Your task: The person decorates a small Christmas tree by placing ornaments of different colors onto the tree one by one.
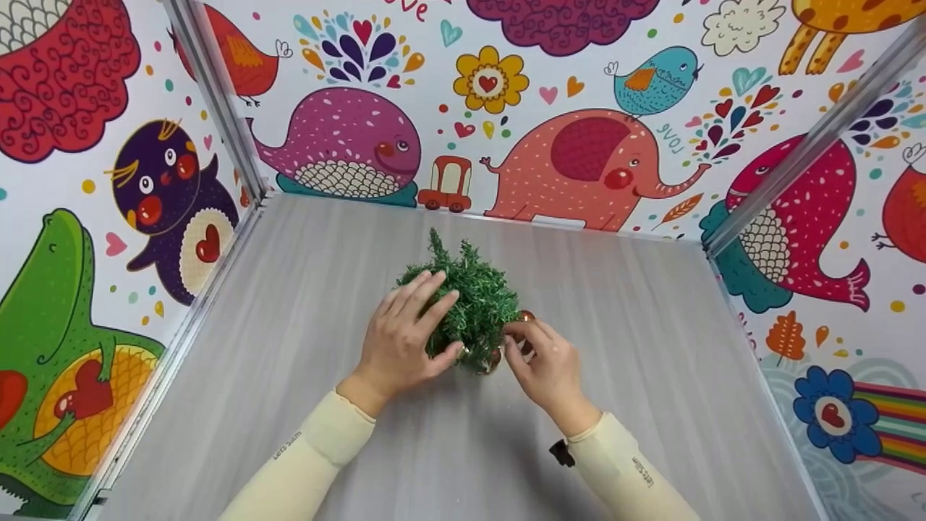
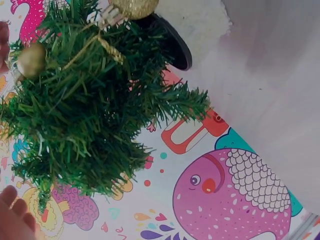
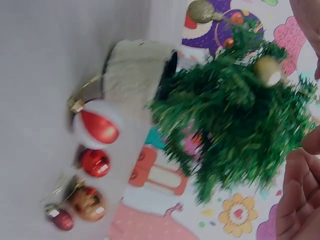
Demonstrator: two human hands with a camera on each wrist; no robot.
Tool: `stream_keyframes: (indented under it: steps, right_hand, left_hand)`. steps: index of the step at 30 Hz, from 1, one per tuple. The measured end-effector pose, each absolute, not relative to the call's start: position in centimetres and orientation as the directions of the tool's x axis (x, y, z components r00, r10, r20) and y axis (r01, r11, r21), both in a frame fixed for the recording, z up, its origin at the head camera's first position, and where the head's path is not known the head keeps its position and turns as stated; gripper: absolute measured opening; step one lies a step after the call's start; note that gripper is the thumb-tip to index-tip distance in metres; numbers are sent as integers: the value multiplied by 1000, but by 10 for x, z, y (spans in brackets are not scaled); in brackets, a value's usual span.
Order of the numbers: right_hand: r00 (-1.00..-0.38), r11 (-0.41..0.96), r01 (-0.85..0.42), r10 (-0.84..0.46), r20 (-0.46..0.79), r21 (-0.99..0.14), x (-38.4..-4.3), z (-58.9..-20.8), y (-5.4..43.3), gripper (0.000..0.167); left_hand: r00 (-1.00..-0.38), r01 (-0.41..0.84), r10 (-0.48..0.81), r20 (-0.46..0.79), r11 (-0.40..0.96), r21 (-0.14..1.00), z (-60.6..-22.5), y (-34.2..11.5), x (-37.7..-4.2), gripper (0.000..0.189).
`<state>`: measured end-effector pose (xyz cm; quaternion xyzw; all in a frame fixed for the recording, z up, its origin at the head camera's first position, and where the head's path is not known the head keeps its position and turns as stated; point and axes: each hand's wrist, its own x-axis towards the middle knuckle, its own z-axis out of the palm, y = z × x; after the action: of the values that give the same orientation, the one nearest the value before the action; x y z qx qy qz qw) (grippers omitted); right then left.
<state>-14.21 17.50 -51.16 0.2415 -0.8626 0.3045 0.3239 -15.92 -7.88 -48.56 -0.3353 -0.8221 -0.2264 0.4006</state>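
A small artificial Christmas tree stands between both hands, its whitish base visible in the right wrist view. The left hand lies against the tree's left side, fingers spread and fairly straight. Close to that thumb hangs a gold ball. At the right edge of the foliage the right hand brings thumb and forefinger together and pinches at a branch; the exact spot is partly hidden. A glittery gold ball with a gold loop hangs low on the tree.
Several ornaments lie on the grey tabletop by the tree: a red-and-white ball, a red ball, a copper ball and a small dark red one. Cartoon-printed panels enclose the table on three sides.
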Motion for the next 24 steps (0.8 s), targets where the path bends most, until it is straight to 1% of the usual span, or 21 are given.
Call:
stream_keyframes:
  steps: [3,6,10,15,17,20,24]
  right_hand:
    - [-710,747,-552,-189,678,-370,-144,-522,193,17]
    - [-774,799,-462,-152,615,-384,-148,-538,214,26]
    - [-864,843,-339,-103,492,-418,-156,-563,240,37]
    - [-924,845,-263,-82,373,-465,-168,-590,265,40]
    - [-940,840,-250,-90,331,-482,-173,-597,271,40]
    - [-951,832,-261,-135,279,-490,-181,-606,278,41]
    - [-940,829,-319,-215,265,-460,-190,-615,282,42]
  left_hand:
    - [-533,711,412,739,692,127,-487,-80,-162,73]
    - [-580,694,436,689,707,136,-489,-82,-162,73]
    - [-582,695,430,690,704,148,-491,-84,-161,70]
    - [-591,686,416,692,709,160,-491,-86,-160,67]
    - [-598,681,411,688,714,165,-491,-85,-159,67]
    - [-605,675,405,685,718,172,-491,-82,-158,67]
    - [-606,674,398,689,718,177,-491,-77,-158,65]
